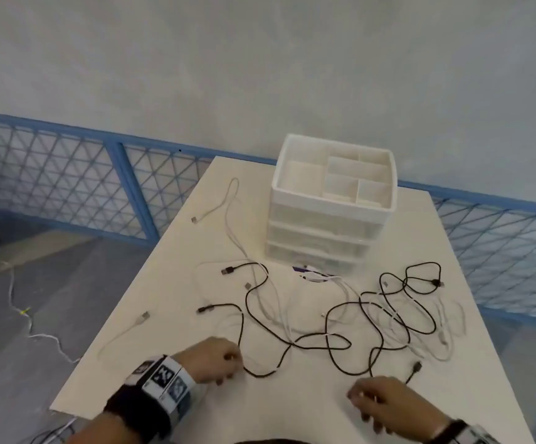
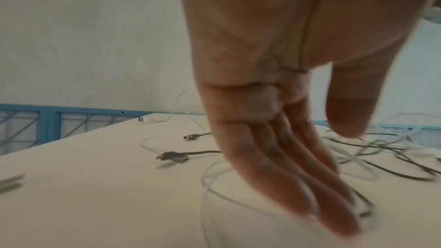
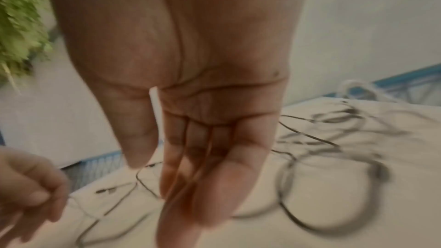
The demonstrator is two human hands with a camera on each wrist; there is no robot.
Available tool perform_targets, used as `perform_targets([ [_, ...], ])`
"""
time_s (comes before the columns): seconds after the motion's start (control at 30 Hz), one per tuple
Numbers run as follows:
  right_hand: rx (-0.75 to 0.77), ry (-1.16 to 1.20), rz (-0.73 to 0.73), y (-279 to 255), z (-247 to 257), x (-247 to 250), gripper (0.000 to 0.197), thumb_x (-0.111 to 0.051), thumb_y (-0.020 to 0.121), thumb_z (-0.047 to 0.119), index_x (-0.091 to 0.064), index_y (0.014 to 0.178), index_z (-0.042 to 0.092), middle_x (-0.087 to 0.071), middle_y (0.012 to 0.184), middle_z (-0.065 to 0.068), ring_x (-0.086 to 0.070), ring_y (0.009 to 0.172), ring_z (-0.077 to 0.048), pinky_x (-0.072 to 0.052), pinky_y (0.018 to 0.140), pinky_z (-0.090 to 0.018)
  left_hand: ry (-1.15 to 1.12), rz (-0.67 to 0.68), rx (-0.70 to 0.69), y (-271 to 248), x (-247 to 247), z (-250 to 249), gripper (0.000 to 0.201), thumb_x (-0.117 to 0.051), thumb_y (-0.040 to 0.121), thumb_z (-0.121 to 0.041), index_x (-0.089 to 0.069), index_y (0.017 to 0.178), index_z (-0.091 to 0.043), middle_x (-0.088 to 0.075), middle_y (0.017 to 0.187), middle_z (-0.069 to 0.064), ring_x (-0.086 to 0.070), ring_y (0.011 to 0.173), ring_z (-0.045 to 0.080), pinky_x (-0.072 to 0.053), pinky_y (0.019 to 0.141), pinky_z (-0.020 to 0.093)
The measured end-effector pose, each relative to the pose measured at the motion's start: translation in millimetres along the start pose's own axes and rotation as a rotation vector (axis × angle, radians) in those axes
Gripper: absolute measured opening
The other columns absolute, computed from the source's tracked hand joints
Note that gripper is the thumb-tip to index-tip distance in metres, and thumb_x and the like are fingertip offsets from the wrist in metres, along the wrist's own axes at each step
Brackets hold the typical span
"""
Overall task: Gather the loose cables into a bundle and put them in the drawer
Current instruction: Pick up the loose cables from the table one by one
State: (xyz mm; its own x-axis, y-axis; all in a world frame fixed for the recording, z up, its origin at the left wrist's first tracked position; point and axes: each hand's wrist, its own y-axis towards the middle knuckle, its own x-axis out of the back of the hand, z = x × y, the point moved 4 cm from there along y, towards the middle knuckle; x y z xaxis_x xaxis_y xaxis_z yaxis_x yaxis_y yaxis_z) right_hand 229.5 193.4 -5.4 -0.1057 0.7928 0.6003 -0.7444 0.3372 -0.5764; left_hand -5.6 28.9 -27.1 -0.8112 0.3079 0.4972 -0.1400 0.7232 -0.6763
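Several loose black cables (image 1: pixel 327 315) and white cables (image 1: pixel 273 302) lie tangled across the cream table (image 1: pixel 292 415). The white drawer unit (image 1: pixel 330 216) stands at the back with its drawers closed. My left hand (image 1: pixel 231 366) is near the front edge. Its fingers (image 2: pixel 298 186) point straight down onto the table beside a black cable loop (image 1: pixel 260 373), with the thumb apart. My right hand (image 1: pixel 366 402) hovers at the front right, just short of a black plug (image 1: pixel 416 366). The right wrist view is blurred and shows that hand (image 3: pixel 162 195) with straight fingers and nothing in it.
A purple-and-white item (image 1: pixel 314 274) lies against the foot of the drawer unit. A blue mesh fence (image 1: pixel 67 174) runs behind the table. To the left the table drops to grey floor, where a white cord (image 1: pixel 32 328) lies. Green foliage (image 3: pixel 19 25) shows behind the right hand.
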Motion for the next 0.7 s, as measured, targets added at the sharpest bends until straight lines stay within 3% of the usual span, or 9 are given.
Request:
perform_targets([
  [0.07,0.0,0.032,-0.096,29.9,28.4,2.5,0.01,-0.05,0.09,0.026,-0.059,0.089,0.029,-0.059,0.073,0.01,-0.054,0.057,-0.002,-0.041,0.056,-0.009,-0.139,-0.239,0.001,22.9,21.2,2.6,0.024,-0.048,0.085,-0.019,-0.056,0.062,-0.019,-0.06,0.067,-0.004,-0.059,0.062,0.014,-0.045,0.061,0.018],
  [0.17,0.065,-0.001,-0.12,62.3,64.2,-6.6,0.019,-0.05,0.09,0.026,-0.064,0.103,0.023,-0.057,0.085,0.005,-0.053,0.073,-0.011,-0.044,0.076,-0.022,-0.182,-0.581,0.069,40.4,59.5,-8.3,0.027,-0.052,0.081,-0.024,-0.053,0.055,-0.014,-0.057,0.066,0.005,-0.057,0.07,0.024,-0.044,0.064,0.031],
  [0.23,0.071,0.0,-0.076,71.6,73.6,-18.7,0.026,-0.051,0.089,0.028,-0.064,0.109,0.017,-0.057,0.09,0.001,-0.053,0.076,-0.014,-0.043,0.078,-0.024,-0.156,-0.767,0.119,45.5,76.3,-16.5,0.035,-0.052,0.081,-0.03,-0.044,0.05,-0.015,-0.051,0.061,0.005,-0.051,0.067,0.025,-0.037,0.061,0.028],
  [0.3,0.068,-0.024,-0.041,71.2,76.2,-26.6,0.028,-0.051,0.089,0.029,-0.063,0.111,0.016,-0.056,0.091,0.0,-0.052,0.076,-0.015,-0.042,0.076,-0.023,-0.191,-0.872,0.103,53.1,90.5,-19.8,0.027,-0.052,0.083,-0.028,-0.049,0.059,-0.014,-0.054,0.068,0.006,-0.054,0.075,0.028,-0.036,0.065,0.028],
  [0.37,0.047,-0.024,-0.043,70.8,69.0,-27.1,0.028,-0.052,0.089,0.028,-0.062,0.112,0.015,-0.056,0.091,0.0,-0.051,0.076,-0.015,-0.04,0.074,-0.021,-0.175,-0.851,0.071,70.8,96.5,-19.8,0.013,-0.052,0.084,-0.018,-0.06,0.085,-0.008,-0.061,0.095,0.014,-0.057,0.094,0.031,-0.04,0.076,0.03],
  [0.43,0.018,-0.007,-0.081,69.7,59.5,-22.6,0.026,-0.052,0.089,0.027,-0.063,0.109,0.015,-0.057,0.089,-0.001,-0.052,0.075,-0.015,-0.042,0.075,-0.023,-0.087,-0.656,0.064,92.4,89.0,-17.8,0.032,-0.052,0.085,-0.016,-0.055,0.114,-0.005,-0.054,0.123,0.017,-0.051,0.113,0.031,-0.038,0.093,0.032],
  [0.5,-0.006,0.012,-0.127,70.0,53.0,-14.1,0.025,-0.052,0.089,0.026,-0.064,0.108,0.016,-0.057,0.089,-0.001,-0.053,0.075,-0.015,-0.044,0.078,-0.025,0.042,-0.449,0.107,108.6,74.2,-15.9,0.055,-0.059,0.082,-0.027,-0.042,0.13,-0.006,-0.044,0.134,0.017,-0.045,0.122,0.031,-0.036,0.099,0.033],
  [0.6,-0.009,0.032,-0.193,74.9,47.6,0.6,0.025,-0.052,0.089,0.025,-0.064,0.109,0.015,-0.058,0.088,-0.002,-0.054,0.077,-0.016,-0.044,0.076,-0.024,0.08,-0.36,0.151,119.2,59.5,-10.5,0.064,-0.068,0.076,-0.031,-0.043,0.128,-0.006,-0.047,0.133,0.014,-0.047,0.121,0.029,-0.038,0.097,0.031],
  [0.7,0.01,0.028,-0.292,81.5,48.3,17.0,0.025,-0.052,0.089,0.024,-0.064,0.109,0.015,-0.059,0.088,-0.001,-0.053,0.08,-0.015,-0.039,0.074,-0.023,-0.166,-0.457,0.081,116.7,61.5,-13.6,0.029,-0.072,0.073,-0.021,-0.062,0.096,-0.007,-0.066,0.093,0.011,-0.061,0.081,0.023,-0.046,0.073,0.027],
])
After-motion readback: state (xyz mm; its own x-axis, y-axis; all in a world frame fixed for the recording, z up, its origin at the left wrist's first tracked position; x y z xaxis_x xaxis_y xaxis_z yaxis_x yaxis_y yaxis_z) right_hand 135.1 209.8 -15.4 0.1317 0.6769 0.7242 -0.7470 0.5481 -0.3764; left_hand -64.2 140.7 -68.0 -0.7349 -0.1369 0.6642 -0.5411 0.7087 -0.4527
